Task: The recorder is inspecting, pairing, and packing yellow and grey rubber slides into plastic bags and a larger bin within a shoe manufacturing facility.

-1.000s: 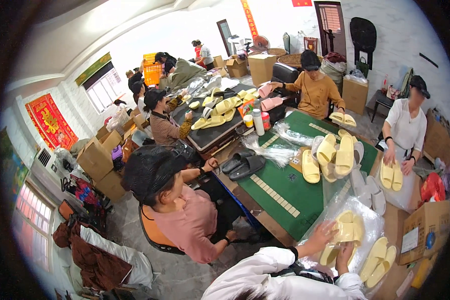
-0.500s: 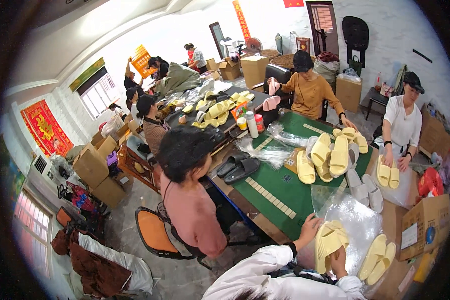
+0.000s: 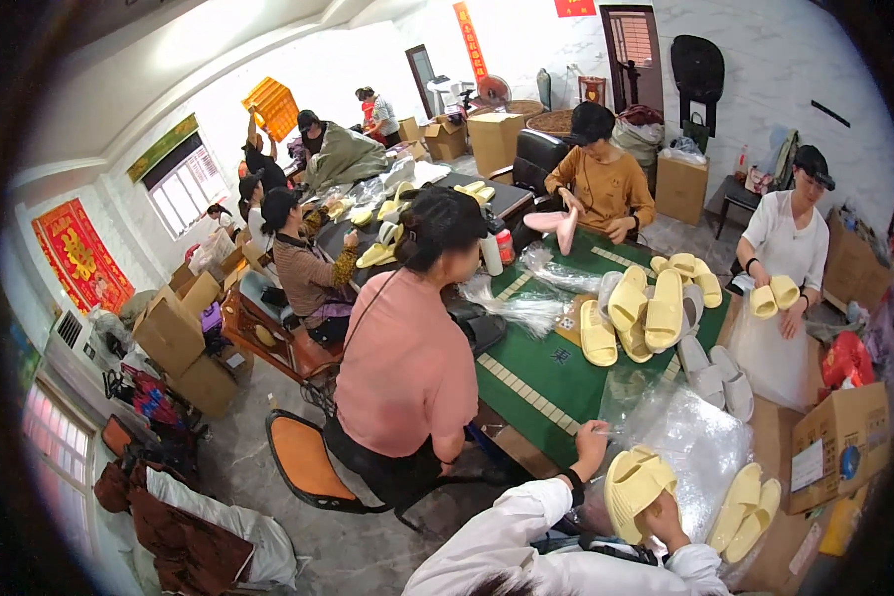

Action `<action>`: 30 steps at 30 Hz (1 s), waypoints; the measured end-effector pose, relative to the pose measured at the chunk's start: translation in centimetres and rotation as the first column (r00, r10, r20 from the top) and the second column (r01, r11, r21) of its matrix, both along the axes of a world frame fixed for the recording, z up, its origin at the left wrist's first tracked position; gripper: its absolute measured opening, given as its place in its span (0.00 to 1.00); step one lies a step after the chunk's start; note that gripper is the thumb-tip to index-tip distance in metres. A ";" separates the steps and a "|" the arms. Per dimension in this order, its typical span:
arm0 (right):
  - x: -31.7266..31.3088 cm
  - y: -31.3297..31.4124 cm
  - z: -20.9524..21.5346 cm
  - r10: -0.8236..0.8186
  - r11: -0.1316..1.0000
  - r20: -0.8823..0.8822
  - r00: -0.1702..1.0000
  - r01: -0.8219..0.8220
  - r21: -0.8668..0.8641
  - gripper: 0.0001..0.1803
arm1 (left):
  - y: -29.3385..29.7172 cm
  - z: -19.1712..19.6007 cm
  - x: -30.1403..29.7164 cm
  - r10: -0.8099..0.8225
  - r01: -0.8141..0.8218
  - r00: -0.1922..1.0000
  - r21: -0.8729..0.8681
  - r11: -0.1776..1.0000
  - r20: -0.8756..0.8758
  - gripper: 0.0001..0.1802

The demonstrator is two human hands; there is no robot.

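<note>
Slipper packing at the green-topped work table (image 3: 556, 382)

Right hand (image 3: 666, 517) grips a stacked pair of pale yellow foam slippers (image 3: 634, 484) at the table's near corner; left hand (image 3: 593, 440) pinches the edge of a clear plastic bag (image 3: 700, 442) lying there. Further yellow slippers piled (image 3: 646, 310) mid-table. Person in a pink shirt (image 3: 404, 363) stands at the table's left edge.

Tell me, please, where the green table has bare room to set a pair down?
Bare green table lies between the person in pink and the yellow slipper pile. Crowded: that pile, the clear bags, and the bag by your right hand.
</note>
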State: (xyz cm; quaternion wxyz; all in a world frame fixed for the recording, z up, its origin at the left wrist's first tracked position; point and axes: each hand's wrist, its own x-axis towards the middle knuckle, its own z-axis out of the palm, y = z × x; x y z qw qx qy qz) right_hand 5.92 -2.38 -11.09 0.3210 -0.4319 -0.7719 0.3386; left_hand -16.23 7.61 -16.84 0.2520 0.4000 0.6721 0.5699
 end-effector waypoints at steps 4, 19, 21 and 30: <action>2.4 0.2 -1.1 0.006 1.000 -0.013 1.000 -0.006 -0.018 0.18 | 0.5 1.4 0.6 0.053 -0.005 0.951 -0.156 0.988 0.304 0.07; -1.7 0.2 0.6 -0.018 0.986 -0.152 0.988 -0.008 -0.168 0.13 | -0.3 -1.0 -0.6 -0.050 0.075 0.977 0.117 0.990 -0.209 0.12; -2.0 0.4 0.2 -0.059 0.966 -0.213 0.975 0.002 -0.258 0.14 | -0.5 -2.5 -1.4 -0.059 0.051 0.990 -0.068 0.996 -0.132 0.05; -1.2 0.9 -0.7 -0.099 0.938 -0.280 0.955 -0.005 -0.347 0.15 | -1.2 -2.9 -1.2 0.144 -0.138 0.990 -0.299 0.944 -0.002 0.13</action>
